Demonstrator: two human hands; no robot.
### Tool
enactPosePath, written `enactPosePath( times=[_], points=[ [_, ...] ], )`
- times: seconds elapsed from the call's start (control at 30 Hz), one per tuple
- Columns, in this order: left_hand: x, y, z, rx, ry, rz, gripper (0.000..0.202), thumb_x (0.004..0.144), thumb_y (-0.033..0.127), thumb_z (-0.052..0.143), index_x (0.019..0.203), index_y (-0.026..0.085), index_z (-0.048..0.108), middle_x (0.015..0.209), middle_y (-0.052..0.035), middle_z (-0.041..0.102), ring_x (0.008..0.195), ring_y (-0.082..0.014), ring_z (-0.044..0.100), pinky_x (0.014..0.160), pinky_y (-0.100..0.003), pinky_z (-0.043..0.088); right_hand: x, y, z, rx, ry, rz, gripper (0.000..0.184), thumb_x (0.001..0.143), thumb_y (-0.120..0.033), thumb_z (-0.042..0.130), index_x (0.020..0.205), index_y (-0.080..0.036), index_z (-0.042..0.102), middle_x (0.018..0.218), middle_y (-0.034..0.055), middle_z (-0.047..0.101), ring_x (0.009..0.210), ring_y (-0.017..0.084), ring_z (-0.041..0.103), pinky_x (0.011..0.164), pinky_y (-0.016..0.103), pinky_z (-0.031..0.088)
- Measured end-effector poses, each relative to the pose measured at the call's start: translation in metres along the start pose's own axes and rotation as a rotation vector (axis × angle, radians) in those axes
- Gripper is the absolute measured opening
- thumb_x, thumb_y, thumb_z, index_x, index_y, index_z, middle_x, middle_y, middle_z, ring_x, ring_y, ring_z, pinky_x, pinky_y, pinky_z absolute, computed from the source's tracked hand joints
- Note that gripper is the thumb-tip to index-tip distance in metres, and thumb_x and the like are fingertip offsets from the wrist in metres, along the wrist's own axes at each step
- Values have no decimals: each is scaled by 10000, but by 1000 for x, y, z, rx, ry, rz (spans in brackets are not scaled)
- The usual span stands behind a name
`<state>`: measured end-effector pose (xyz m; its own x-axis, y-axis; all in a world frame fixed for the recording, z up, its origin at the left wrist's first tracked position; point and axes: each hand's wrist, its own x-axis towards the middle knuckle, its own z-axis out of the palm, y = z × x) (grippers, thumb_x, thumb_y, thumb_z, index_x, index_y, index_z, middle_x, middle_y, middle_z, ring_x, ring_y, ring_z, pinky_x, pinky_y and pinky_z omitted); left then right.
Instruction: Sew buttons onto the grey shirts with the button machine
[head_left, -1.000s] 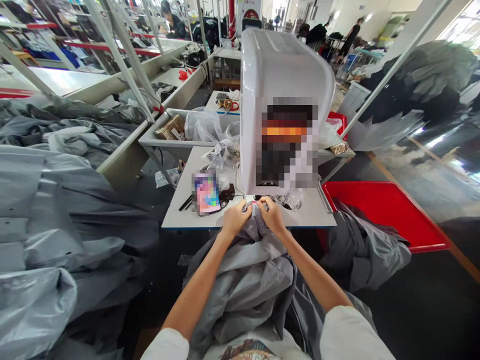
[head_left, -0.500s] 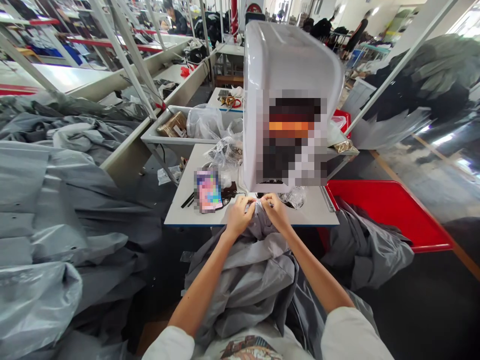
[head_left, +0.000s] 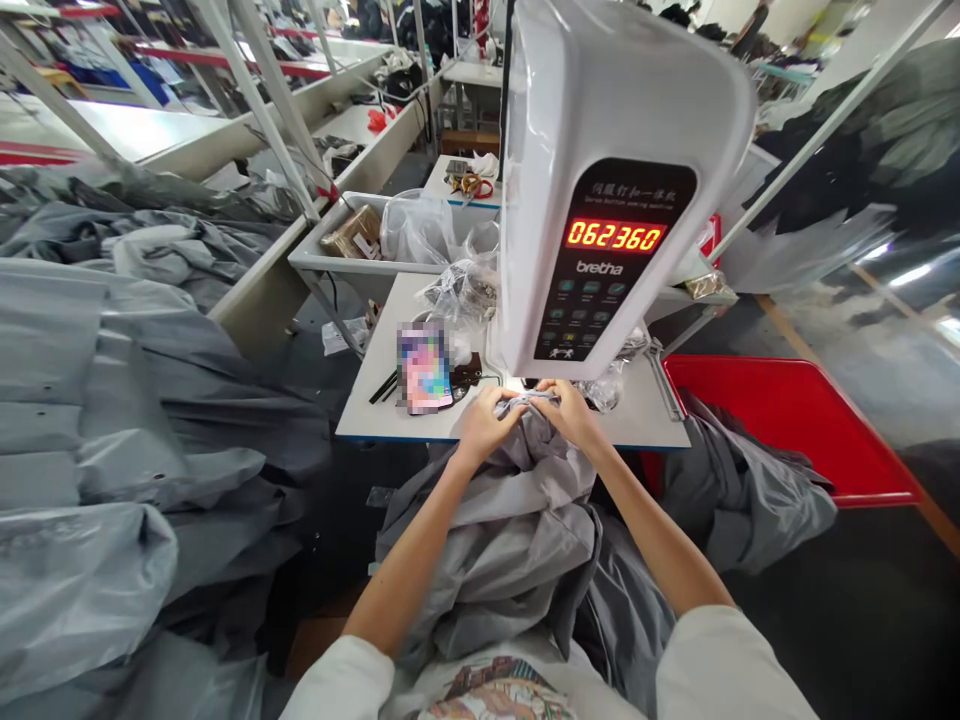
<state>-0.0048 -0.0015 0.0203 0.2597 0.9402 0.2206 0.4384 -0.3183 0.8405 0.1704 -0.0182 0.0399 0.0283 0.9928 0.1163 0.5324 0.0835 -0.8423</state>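
A grey garment [head_left: 525, 500] drapes from the table edge down over my lap. My left hand [head_left: 484, 428] pinches its gathered upper edge from the left. From the right, my right hand [head_left: 571, 412] grips the same edge, so a short strip of cloth runs between my fingertips. Both hands are just below the white head of a button machine [head_left: 622, 110], whose panel [head_left: 600, 240] shows red digits. The machine's lower working parts are mostly hidden behind its head and my hands.
On the white table [head_left: 375, 410] lie a phone [head_left: 424, 370] and clear plastic bags [head_left: 461, 290]. Behind stands a grey trough [head_left: 352, 263]. Grey garments [head_left: 135, 420] are heaped at left. A red bin [head_left: 795, 420] at right has grey cloth [head_left: 750, 490] hanging over its edge.
The camera view has shifted, and the machine head looks larger with its panel readable. My hands have moved slightly apart, and the cloth edge between them now lies more sideways.
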Motion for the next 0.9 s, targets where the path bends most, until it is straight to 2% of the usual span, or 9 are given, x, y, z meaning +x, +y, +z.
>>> enactPosePath(
  times=[0.23, 0.33, 0.47, 0.57, 0.67, 0.73, 0.8, 0.9],
  points=[
    [-6, 2, 4, 25, 31, -15, 141, 852, 290, 602, 947, 191, 634, 977, -38, 656, 955, -178, 610, 846, -288, 462, -2, 1, 1, 23, -11, -4, 276, 788, -403, 573, 958, -186, 554, 971, 66, 636, 914, 209, 597, 865, 366, 438],
    [-9, 0, 5, 71, 35, 33, 172, 880, 326, 578, 978, 197, 637, 982, -42, 653, 955, -176, 609, 847, -280, 461, -3, 2, 3, 56, -10, -13, 292, 806, -421, 538, 953, -171, 573, 970, 76, 641, 921, 207, 601, 864, 354, 444],
    [-11, -4, 7, 188, 56, 75, 259, 926, 389, 509, 1041, 202, 644, 972, -52, 648, 945, -180, 608, 834, -274, 457, 5, -2, 8, 75, 51, 46, 308, 816, -440, 489, 894, -165, 602, 907, 74, 666, 858, 199, 614, 823, 341, 463],
    [-13, -4, 8, 245, 44, 86, 306, 940, 417, 466, 1068, 204, 646, 979, -62, 655, 954, -192, 612, 835, -284, 461, 12, -9, 12, 41, 31, 74, 211, 780, -354, 528, 801, -170, 628, 812, 47, 681, 795, 187, 622, 791, 317, 476],
    [-14, -4, 7, 185, 9, 98, 345, 948, 436, 422, 1096, 205, 631, 1062, -64, 672, 1031, -202, 613, 911, -302, 458, 13, -14, 15, 10, 10, 125, 168, 787, -276, 514, 739, -184, 646, 750, 31, 686, 783, 189, 635, 746, 295, 493],
    [-13, -10, 6, 172, -8, 62, 393, 932, 478, 414, 1152, 218, 611, 1147, -62, 663, 1081, -224, 612, 935, -327, 465, 13, -13, 17, 30, -2, 124, 159, 799, -259, 523, 741, -197, 657, 771, 29, 698, 777, 195, 648, 695, 292, 504],
    [-7, -20, 7, 155, -16, 37, 475, 899, 529, 421, 1230, 229, 581, 1233, -59, 639, 1143, -251, 596, 968, -355, 467, 13, -9, 19, -21, 45, 87, 105, 787, -233, 572, 754, -216, 670, 802, 22, 712, 780, 187, 660, 674, 272, 507],
    [3, -34, 9, 122, -61, 19, 499, 831, 592, 457, 1182, 281, 626, 1191, -15, 671, 1108, -260, 627, 919, -348, 513, 14, -2, 21, -78, 94, 42, 69, 778, -213, 610, 773, -235, 676, 809, 17, 713, 785, 177, 672, 660, 253, 505]
  ],
)
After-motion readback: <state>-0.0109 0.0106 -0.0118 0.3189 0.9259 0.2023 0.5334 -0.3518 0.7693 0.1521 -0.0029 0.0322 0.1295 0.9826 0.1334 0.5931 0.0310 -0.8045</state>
